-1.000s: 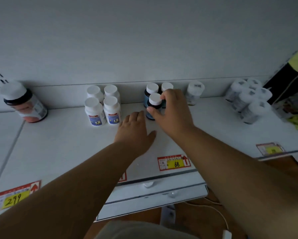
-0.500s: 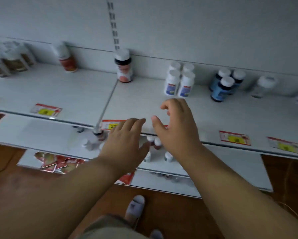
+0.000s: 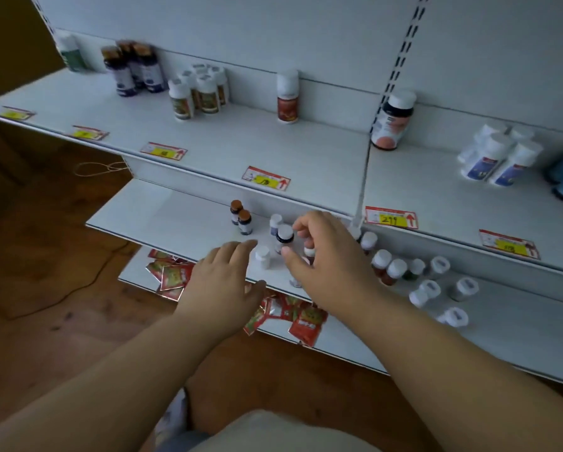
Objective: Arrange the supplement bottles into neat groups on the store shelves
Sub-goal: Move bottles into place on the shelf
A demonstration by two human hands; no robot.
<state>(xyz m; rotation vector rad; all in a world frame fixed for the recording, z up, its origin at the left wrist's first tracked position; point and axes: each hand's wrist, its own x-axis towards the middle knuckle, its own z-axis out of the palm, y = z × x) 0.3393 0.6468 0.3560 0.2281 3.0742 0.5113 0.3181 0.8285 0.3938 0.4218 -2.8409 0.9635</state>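
Reaching down to middle white shelf (image 3: 175, 216): left hand (image 3: 223, 282) flat, fingers straight, empty; right hand (image 3: 325, 259) curled over small dark-capped bottle (image 3: 285, 238), grip not certain. Upper shelf (image 3: 273, 148) groups look tidy; scattered white-capped bottles (image 3: 433, 288) on middle shelf still unsorted.

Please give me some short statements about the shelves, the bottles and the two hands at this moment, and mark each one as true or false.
1. Both hands reach to the middle shelf. True.
2. The left hand grips a bottle. False: its fingers are straight and hold nothing.
3. Red packets lie on the lowest shelf. True.
4. The yellow price tag reads 68. False: it reads 299.
5. The two brown-capped bottles lie on their sides. False: they stand upright.
6. The right hand hovers with curled fingers over small bottles. True.
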